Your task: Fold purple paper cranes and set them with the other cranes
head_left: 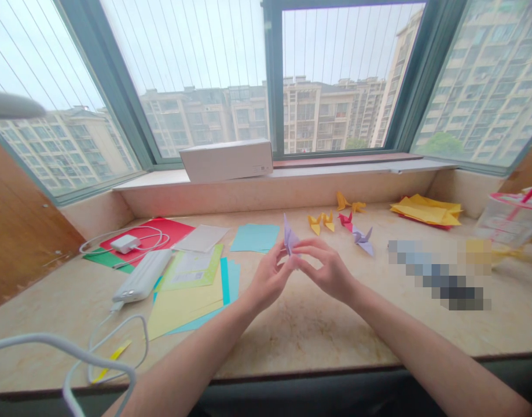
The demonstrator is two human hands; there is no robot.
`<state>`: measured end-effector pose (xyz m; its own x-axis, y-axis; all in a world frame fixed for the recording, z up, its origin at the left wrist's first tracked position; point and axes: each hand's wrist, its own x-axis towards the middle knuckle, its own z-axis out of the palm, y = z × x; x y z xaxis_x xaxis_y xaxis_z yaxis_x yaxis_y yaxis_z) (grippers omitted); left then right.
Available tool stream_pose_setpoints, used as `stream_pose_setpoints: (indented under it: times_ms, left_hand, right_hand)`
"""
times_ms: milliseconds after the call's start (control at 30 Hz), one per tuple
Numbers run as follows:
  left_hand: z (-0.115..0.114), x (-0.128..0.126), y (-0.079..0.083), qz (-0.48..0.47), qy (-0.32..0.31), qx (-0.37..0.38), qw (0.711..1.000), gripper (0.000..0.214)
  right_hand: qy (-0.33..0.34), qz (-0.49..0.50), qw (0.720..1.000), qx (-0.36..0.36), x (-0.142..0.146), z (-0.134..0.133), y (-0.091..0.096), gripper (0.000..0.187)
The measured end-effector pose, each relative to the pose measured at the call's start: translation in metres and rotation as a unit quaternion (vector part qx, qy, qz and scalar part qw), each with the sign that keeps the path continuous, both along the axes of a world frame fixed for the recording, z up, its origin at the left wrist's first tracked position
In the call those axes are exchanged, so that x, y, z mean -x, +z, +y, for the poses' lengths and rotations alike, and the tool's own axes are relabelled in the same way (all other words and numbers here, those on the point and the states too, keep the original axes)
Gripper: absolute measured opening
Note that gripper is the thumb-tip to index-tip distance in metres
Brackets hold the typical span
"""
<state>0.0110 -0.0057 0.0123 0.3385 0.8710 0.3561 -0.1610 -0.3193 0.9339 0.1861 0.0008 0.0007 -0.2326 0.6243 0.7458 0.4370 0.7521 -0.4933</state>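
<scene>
A lilac folded paper piece [289, 236] stands up between my two hands above the stone counter [318, 330]. My left hand [268, 281] pinches its lower edge from the left. My right hand [329, 269] pinches it from the right, fingers curled together. Beyond them lie finished paper cranes: two yellow [321, 222], one red [346, 220], one lilac [363, 240] and an orange one [349, 202] further back.
Loose coloured sheets [191, 284] lie left of my hands, a light blue sheet [255, 237] behind. A white power bank [142, 275] with cables sits at left, a white box [226, 160] on the sill, a yellow paper stack [426, 209] and a plastic cup [506, 220] at right.
</scene>
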Motion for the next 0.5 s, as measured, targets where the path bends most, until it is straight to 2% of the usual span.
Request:
stream_pose_setpoints:
  times_ms: [67,167,300,400,500]
  left_hand:
    - [0.002,0.0,0.0,-0.031,-0.017,0.043,0.998,0.038]
    - [0.006,0.002,0.0,-0.104,-0.01,0.114,0.988,0.04]
    - [0.013,0.006,0.002,-0.152,0.018,0.152,0.976,0.038]
    - [0.016,0.009,0.004,-0.165,0.047,0.16,0.972,0.033]
    - [0.017,0.009,0.004,-0.166,0.057,0.168,0.97,0.033]
  right_hand:
    - [0.015,-0.042,0.999,-0.03,0.0,-0.002,-0.002,0.021]
    - [0.01,-0.101,0.993,-0.06,-0.001,-0.004,-0.001,0.026]
    - [0.023,-0.149,0.985,-0.083,-0.005,-0.006,0.003,0.031]
    - [0.006,-0.11,0.991,-0.074,-0.006,-0.005,0.005,0.032]
    - [-0.025,-0.012,0.999,-0.037,-0.005,-0.001,0.005,0.025]
